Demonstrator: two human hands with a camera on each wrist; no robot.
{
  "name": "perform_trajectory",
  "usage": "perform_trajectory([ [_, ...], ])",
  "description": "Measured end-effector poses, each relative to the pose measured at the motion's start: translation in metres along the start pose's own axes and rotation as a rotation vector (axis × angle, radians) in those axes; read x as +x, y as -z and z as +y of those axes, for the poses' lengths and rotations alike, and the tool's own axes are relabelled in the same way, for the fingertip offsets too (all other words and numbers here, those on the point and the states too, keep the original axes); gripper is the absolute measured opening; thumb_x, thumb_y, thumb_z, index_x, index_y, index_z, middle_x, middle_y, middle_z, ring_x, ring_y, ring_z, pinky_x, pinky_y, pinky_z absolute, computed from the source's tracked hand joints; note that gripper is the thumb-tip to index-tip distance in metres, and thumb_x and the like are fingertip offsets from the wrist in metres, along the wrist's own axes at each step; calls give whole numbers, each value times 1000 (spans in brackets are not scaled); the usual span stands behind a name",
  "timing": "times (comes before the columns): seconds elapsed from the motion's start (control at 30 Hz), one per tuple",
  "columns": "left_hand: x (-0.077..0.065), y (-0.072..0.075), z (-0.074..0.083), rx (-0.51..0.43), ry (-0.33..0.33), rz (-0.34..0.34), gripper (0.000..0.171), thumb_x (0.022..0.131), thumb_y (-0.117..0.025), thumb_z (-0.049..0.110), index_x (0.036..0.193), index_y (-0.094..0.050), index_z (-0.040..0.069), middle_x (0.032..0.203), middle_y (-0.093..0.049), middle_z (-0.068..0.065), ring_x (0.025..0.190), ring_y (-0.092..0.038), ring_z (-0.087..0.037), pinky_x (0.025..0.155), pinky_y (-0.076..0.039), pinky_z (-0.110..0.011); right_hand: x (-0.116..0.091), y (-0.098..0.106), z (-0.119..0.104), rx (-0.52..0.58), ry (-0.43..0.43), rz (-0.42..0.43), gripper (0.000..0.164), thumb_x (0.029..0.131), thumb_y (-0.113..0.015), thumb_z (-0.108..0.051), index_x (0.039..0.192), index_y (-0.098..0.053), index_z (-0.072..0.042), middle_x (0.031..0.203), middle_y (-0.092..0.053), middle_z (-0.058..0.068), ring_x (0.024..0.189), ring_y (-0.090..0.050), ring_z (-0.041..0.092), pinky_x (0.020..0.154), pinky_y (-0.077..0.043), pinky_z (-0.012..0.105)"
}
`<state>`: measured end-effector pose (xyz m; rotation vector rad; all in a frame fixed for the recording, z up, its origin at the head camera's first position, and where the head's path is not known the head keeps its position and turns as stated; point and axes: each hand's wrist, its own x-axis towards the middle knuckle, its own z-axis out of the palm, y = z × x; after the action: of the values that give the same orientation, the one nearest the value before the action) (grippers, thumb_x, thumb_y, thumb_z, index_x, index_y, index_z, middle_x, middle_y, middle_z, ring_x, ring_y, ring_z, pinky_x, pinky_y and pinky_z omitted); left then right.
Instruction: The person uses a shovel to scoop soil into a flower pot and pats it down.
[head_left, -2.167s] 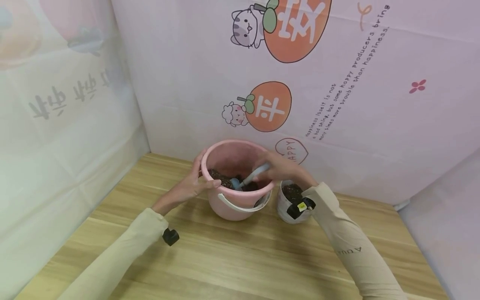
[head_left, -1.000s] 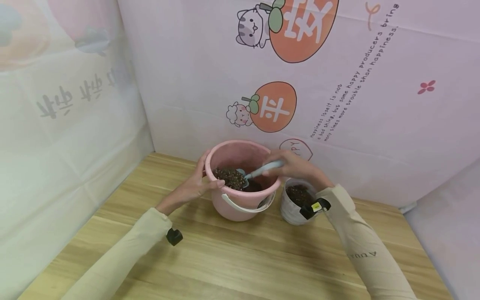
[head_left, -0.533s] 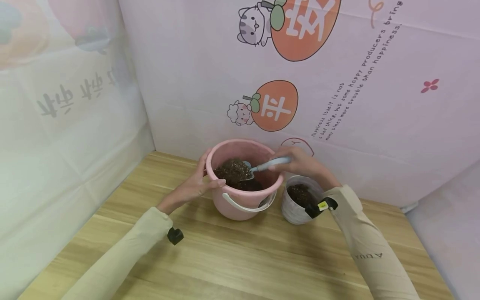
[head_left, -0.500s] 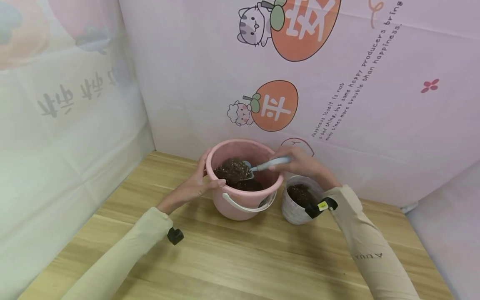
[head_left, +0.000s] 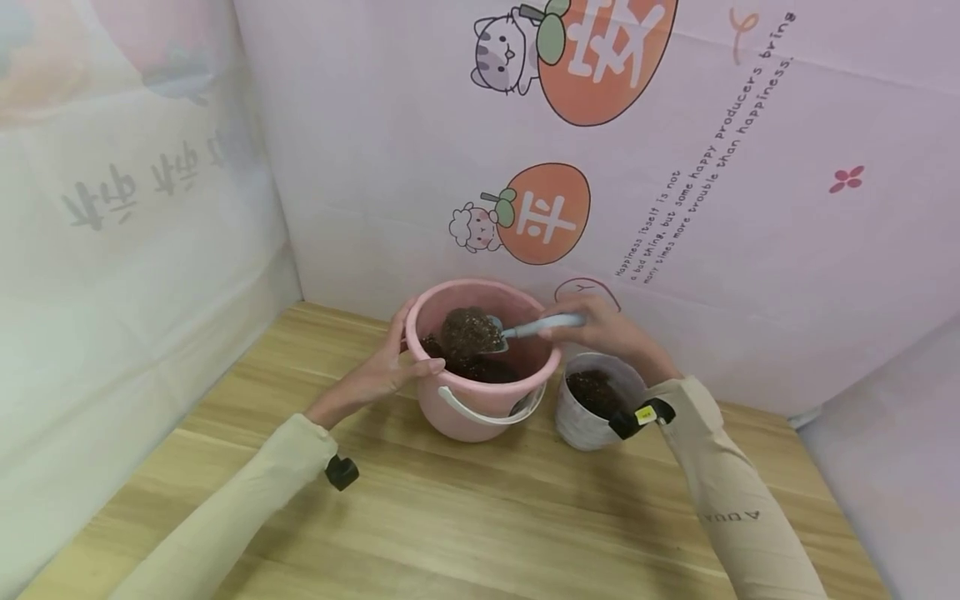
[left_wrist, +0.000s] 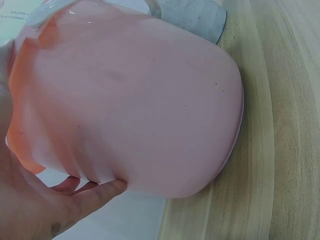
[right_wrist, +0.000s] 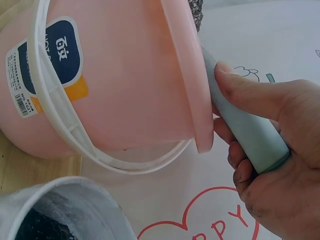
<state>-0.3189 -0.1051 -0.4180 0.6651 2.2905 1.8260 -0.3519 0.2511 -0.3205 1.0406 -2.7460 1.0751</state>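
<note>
My left hand (head_left: pixel 375 375) grips the rim of a pink plastic bucket (head_left: pixel 461 415), thumb over the edge and fingers against the outer wall. In the left wrist view, those fingers (left_wrist: pixel 97 195) lie spread along the bucket's side. My right hand (head_left: pixel 603 332) is wrapped around the pale blue handle of a garden trowel (head_left: pixel 546 324). A heap of dark soil (head_left: pixel 471 332) sits on the trowel's blade, inside the bucket's mouth near rim height. More soil lies below it. The right wrist view shows the handle (right_wrist: pixel 250 132) in my palm, beside the rim.
Right of the bucket stands a whitish pot (head_left: pixel 581 427) with dark soil (head_left: pixel 595 392) in it, under my right wrist. The bucket's white bail (head_left: pixel 480 414) hangs down in front. Printed cloth (head_left: pixel 360 167) closes off the back and sides of the wooden table (head_left: pixel 450 508).
The trowel has come up through the soil and now lifts a heap on its blade. My right hand has shifted up and right overall; my left hand stays on the bucket rim.
</note>
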Motion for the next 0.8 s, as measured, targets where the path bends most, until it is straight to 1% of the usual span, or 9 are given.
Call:
perform_trajectory([
  [0.1,0,1,-1,10,7,1,116,85,-80,56,165,4,46,175,-4,-6,156,-22,-37,122,-18,-72,-2,1,2,16,10,25,17,92,-80,-7,108,-82,-4,87,-69,7,86,-57,12,84,-49,21],
  [0.2,0,1,-1,19,9,1,116,85,-80,58,165,4,48,175,-3,-5,156,-22,-37,121,-20,-72,-5,3,6,30,23,35,17,92,-79,-5,109,-82,-3,86,-66,9,84,-55,14,81,-48,21],
  [0.3,-1,1,-1,20,19,5,118,83,-80,60,165,5,47,175,-2,-5,157,-21,-36,122,-19,-71,-7,5,8,14,23,36,16,92,-79,-7,108,-83,-5,89,-69,8,85,-57,15,81,-47,22],
  [0.47,0,1,0,4,19,2,119,84,-81,57,165,4,46,175,-4,-6,157,-21,-35,123,-18,-70,-12,9,8,-21,-37,35,14,93,-80,-13,106,-83,-10,95,-70,7,91,-58,16,85,-47,25],
  [0.6,-1,0,1,-5,20,1,118,85,-81,53,166,4,43,174,-6,-5,156,-23,-34,123,-19,-69,-17,12,9,3,-86,38,18,93,-80,-14,110,-82,-9,102,-72,8,97,-60,16,88,-49,26],
  [0.7,-2,0,3,-4,18,2,119,85,-81,53,167,4,40,174,-6,-5,155,-23,-34,122,-20,-69,-21,15,8,12,-117,38,19,94,-79,-16,112,-81,-9,105,-73,8,98,-62,14,89,-50,26],
  [0.8,-2,0,4,0,12,0,119,85,-81,54,167,3,40,174,-7,-5,156,-23,-34,122,-20,-70,-27,19,8,21,-153,38,21,95,-78,-20,113,-79,-10,104,-74,8,94,-63,13,87,-51,26],
])
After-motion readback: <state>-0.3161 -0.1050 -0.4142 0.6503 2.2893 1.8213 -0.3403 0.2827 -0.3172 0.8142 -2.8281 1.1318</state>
